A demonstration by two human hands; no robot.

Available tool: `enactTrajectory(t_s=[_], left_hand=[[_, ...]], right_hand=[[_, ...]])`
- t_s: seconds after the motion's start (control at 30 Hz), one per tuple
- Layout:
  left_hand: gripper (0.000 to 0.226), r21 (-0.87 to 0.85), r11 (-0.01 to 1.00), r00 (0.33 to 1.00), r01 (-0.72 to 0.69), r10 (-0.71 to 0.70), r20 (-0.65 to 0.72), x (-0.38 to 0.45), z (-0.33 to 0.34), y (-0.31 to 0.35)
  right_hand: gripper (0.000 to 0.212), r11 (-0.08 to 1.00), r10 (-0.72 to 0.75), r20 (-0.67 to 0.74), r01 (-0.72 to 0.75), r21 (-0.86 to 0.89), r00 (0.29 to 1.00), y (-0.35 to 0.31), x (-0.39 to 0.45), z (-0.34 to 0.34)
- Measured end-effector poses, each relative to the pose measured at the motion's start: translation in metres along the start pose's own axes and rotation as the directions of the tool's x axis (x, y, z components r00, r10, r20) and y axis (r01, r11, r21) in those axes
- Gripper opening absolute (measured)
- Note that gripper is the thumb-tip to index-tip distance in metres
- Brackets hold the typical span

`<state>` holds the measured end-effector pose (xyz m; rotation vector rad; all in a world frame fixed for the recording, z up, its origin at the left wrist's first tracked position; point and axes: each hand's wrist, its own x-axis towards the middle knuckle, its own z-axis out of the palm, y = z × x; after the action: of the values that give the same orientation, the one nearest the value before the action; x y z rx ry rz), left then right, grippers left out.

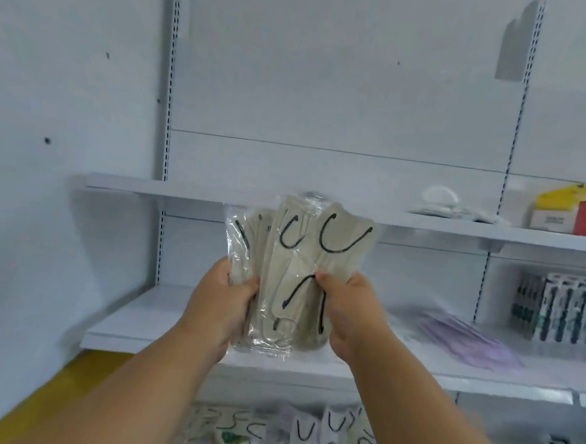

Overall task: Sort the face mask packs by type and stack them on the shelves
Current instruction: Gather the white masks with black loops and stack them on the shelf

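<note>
Our two bare forearms fill the bottom of the view, reaching up to a fanned bundle of beige face masks with black ear loops in clear plastic sleeves (295, 273). Our left hand (225, 303) curls its fingers round the bundle's left edge; our right hand (351, 311) pinches the right-hand packs, thumb on the front. We hold the bundle upright in the air before the bare middle white metal shelf (162, 316), not yet resting on it.

We judge the slick sleeves, already splayed, could slide apart and drop onto the mixed loose packs (306, 435) below, undoing the sorting. They could also land beside the lilac mask packs (469, 339), mixing types.

No writing is readable; the red and yellow boxes (573, 213) are blurred.
</note>
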<state>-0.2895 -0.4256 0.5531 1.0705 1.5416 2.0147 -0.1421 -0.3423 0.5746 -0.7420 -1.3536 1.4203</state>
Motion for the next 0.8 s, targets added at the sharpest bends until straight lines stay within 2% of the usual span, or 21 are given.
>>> enactTrajectory(t_s=[0.13,0.27,0.4,0.53,0.6,0.67,0.8], left_hand=[[0.02,0.054,0.998,0.999,-0.044,0.043,0.011,0.036,-0.008,0.032],[0.031,0.077,0.995,0.996,-0.063,0.058,0.068,0.084,0.007,0.067],[0.017,0.097,0.99,0.992,-0.098,0.09,0.089,0.146,0.034,0.091],[0.024,0.086,0.991,0.99,-0.103,0.093,0.106,0.221,0.064,0.109],[0.027,0.092,0.991,0.989,-0.097,0.085,0.123,0.257,0.075,0.113],[0.023,0.087,0.992,0.99,-0.089,0.079,0.115,0.289,0.084,0.112],[0.004,0.088,0.996,0.993,-0.028,0.017,0.116,0.337,0.107,0.111]], right_hand=[[0.005,0.991,-0.084,-0.016,0.082,-0.106,0.996,-0.027,0.026,0.021],[0.009,0.974,-0.144,-0.021,0.138,-0.177,0.989,-0.063,0.072,0.031],[0.013,0.956,-0.186,-0.032,0.174,-0.235,0.982,-0.095,0.132,0.032],[0.005,0.93,-0.234,-0.002,0.223,-0.292,0.972,-0.133,0.204,0.034],[0.009,0.904,-0.235,0.022,0.227,-0.363,0.972,-0.149,0.241,0.038],[0.014,0.881,-0.219,0.046,0.218,-0.419,0.975,-0.158,0.277,0.042],[0.003,0.87,-0.187,0.055,0.191,-0.455,0.981,-0.162,0.332,0.042]])
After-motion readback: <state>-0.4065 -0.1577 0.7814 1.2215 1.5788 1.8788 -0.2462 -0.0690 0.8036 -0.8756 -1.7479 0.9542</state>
